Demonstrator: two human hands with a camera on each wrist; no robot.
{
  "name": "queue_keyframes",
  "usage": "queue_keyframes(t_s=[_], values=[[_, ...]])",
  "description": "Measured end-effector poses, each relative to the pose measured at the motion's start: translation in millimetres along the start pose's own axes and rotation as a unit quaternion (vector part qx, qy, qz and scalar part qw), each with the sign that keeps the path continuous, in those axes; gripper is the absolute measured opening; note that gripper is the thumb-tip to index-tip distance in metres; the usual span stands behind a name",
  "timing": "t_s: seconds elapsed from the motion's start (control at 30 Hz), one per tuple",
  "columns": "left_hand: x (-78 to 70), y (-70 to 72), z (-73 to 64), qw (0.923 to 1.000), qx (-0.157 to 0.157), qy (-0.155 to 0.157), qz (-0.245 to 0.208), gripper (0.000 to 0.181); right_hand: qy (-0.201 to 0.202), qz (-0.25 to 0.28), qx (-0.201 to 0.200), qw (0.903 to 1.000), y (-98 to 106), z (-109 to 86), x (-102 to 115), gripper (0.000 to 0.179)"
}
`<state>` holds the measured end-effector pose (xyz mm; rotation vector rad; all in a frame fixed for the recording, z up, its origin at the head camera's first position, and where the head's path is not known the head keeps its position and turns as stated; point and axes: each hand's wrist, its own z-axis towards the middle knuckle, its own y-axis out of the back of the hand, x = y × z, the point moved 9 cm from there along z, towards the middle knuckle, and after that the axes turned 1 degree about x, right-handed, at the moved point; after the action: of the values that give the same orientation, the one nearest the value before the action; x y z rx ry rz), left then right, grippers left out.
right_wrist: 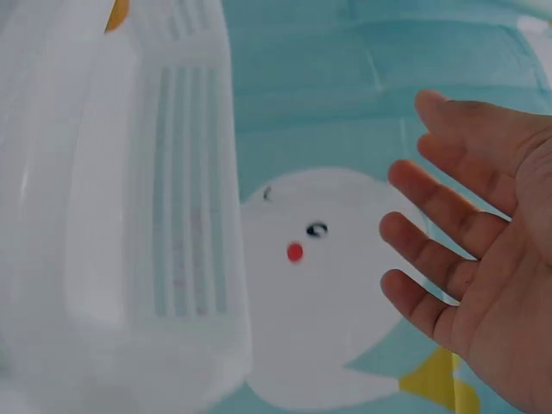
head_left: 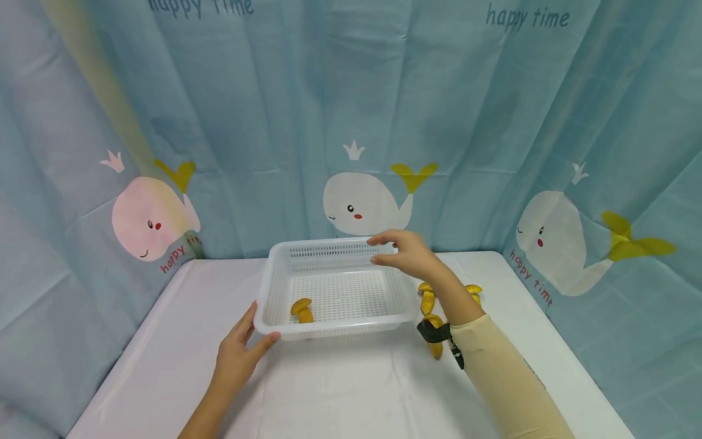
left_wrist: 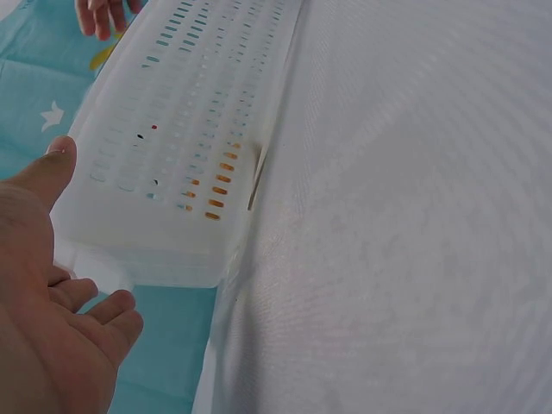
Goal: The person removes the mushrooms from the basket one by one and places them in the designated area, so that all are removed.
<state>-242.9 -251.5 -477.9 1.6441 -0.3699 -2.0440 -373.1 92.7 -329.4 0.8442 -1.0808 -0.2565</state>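
Note:
A white plastic basket [head_left: 345,324] with slotted walls stands on the table. One yellow-brown mushroom [head_left: 303,310] lies in its front left part; in the left wrist view its colour shows through the slots. My left hand [head_left: 237,353] holds the basket's front left corner, thumb at the front wall and fingers along the left side. Over the basket's right back part is my right hand [head_left: 408,253], thumb and fingers apart with nothing between them. In the right wrist view that hand [right_wrist: 483,233] is apart from the basket wall [right_wrist: 190,198].
Several more mushrooms lie on the white tablecloth [head_left: 340,384] to the right of the basket, one [head_left: 427,300] near its wall and another [head_left: 474,291] farther right. The right forearm partly covers them. A blue curtain [head_left: 263,122] with whale prints surrounds the table.

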Motion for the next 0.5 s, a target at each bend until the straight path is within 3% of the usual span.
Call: queue_keyframes(t_s=[0.2,0.5], values=[[0.7,-0.6,1.4,1.0000,-0.002,-0.005,-0.003,0.093,0.010,-0.009,0.017,0.9998,-24,20.0,20,0.037],[2.7,0.0,0.4,1.0000,-0.001,0.004,0.006,0.093,0.008,0.020,0.041,0.9989,-70,42.3,26,0.038]])
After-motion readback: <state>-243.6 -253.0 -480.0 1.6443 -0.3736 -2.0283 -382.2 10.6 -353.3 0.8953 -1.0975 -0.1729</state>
